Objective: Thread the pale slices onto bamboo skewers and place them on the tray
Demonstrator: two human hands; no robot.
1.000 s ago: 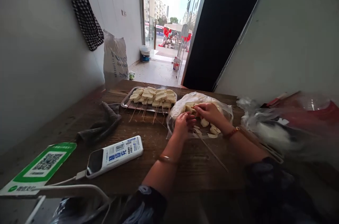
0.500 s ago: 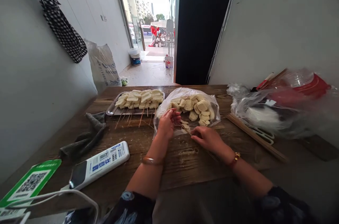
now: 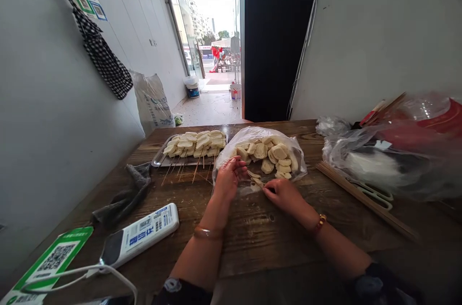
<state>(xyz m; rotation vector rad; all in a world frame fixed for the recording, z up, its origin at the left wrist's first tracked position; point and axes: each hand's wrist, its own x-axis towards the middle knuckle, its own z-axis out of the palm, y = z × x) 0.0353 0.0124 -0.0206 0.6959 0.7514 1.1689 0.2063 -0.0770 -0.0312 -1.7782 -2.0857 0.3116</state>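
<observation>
My right hand [image 3: 283, 193] pinches a thin wooden skewer [image 3: 263, 184] that points up and left, with pale slices [image 3: 255, 177] at its far end. I cannot tell whether they are threaded on it. At the near left edge of a clear plastic bag [image 3: 249, 133], my left hand [image 3: 230, 177] has its fingers loosely curled and apart, with nothing visible in them. Thick cream-coloured slices [image 3: 279, 152] with a bread-like look fill the open bag. Left of it, a metal tray [image 3: 158, 159] bears similar slices on skewers [image 3: 197, 140], their sticks over the near edge.
On the right lie a bundle of bare skewers [image 3: 355, 193], scissors [image 3: 375, 193] and a heap of plastic bags [image 3: 375, 165]. Leftward are a grey cloth [image 3: 139, 182], a white device [image 3: 147, 230], a green QR card [image 3: 59, 257] and a white cable [image 3: 119, 276].
The view has tilted slightly up and shifted left. Both hands stay by the bag's near edge; my right hand keeps its pinch on the skewer.
</observation>
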